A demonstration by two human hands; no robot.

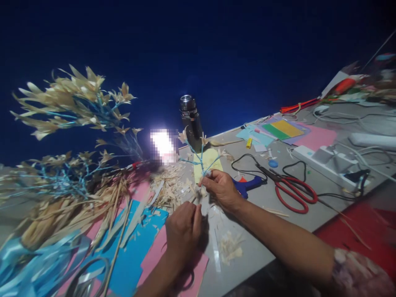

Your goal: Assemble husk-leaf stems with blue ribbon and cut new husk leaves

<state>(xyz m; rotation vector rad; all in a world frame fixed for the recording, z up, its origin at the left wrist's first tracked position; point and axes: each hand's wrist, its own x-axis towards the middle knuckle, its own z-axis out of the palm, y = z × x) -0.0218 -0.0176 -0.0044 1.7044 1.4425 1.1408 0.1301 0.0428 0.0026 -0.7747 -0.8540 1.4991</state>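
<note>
My right hand [220, 187] is closed in a pinch on the base of a small branched sprig [201, 157] of blue-wrapped stems tipped with pale straw flowers, held upright over the grey table [309, 222]. My left hand [182, 231] is closed just below and in front, fingers curled near the sprig's lower end; what it grips is hidden. Both hands work above pink paper [154, 255] and straw scraps [230, 247].
A large blue-and-straw flower bunch [71, 103] rises at the left over straw strips and blue ribbon [34, 264]. Behind the hands lie a yellow sheet [210, 159], dark bottle [191, 119], blue glue gun [249, 183], red scissors [293, 192], coloured papers [283, 130] and a power strip [328, 161].
</note>
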